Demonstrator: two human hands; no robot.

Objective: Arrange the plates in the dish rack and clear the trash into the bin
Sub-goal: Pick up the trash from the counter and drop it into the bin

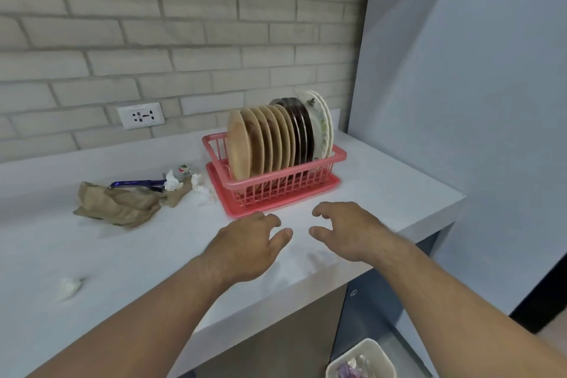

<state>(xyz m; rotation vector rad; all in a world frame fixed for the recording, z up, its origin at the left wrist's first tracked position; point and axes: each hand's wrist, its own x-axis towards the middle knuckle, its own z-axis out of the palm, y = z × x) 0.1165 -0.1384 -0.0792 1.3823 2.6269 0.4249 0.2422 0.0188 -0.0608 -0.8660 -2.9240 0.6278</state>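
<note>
Plates (270, 138) are being held upright in the pink dish rack (276, 189), which is standing on the bench (383, 181) at the far right. No plate is being seen loose on the bench, so the racking step is being judged complete.

The left hand (248, 239) and the right hand (346, 230) are being held side by side just above the bench, near the rack's near edge. The fingers of both are loosely curled and spread, and nothing is being gripped by either.

The trash is lying to the left of the rack. It consists of a crumpled brown paper bag (119, 202), a purple wrapper (138, 183) at the bag's far edge, white tissues (171, 182) just beside the rack, and a small carton (185, 169) behind them. A separate tissue wad (69, 285) is lying well apart at the near left. The bin (382, 357) is being seen on the floor at the near right, below the bench, with some refuse in it.

The clearing step is being judged in hand. A reach leftward is being called for next, with the bag and loose scraps being gathered together so that the light tissues are not dropped on the way across to the bin.
</note>
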